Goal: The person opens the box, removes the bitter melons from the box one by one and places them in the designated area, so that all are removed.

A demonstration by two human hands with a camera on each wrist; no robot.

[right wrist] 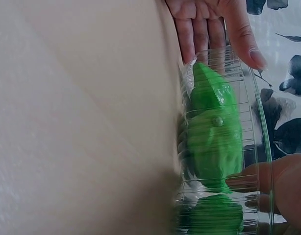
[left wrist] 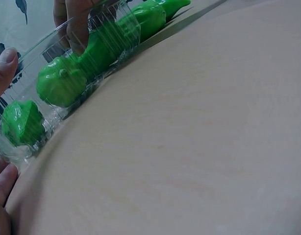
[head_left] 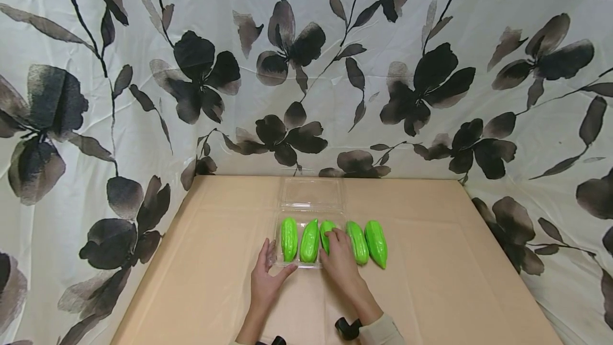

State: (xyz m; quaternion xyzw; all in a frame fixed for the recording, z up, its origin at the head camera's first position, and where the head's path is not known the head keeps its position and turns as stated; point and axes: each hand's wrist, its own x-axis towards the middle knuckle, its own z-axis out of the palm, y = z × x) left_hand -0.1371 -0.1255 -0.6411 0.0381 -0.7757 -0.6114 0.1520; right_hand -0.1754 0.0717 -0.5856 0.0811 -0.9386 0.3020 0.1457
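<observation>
Clear, thin plastic forms a shallow hinged container [head_left: 308,265], its side walls pressed into fine ribs that catch the light, its flat lid [head_left: 312,193] folded back on the far side. The container sits on a smooth tan surface [head_left: 215,228], holding three glossy green vegetables in a row: the leftmost vegetable [head_left: 289,239] is long and blunt at its far end, the middle vegetable [head_left: 309,241] narrows there to a point, and the third vegetable [head_left: 328,226] is partly covered by the right hand [head_left: 341,257], whose thumb and fingers pinch it inside the tray. Their skins look waxy and lumpy, with faceted ridges and a small nub on one end. The left hand [head_left: 269,281] is spread wide at the near left corner — fingers fairly straight along the outer wall, thumb out by the front rim. Just beside the container's right wall, a fourth vegetable [head_left: 357,242] lies slanted on the surface, and next to it a fifth vegetable [head_left: 376,244] tapers towards the near side. A pale sleeve [head_left: 383,331] and a black wrist device [head_left: 348,329] show at the right forearm. Behind hangs white, softly creased cloth [head_left: 335,68], printed with large dark flowers — petals blotted like ink wash, stems thin and curving.
</observation>
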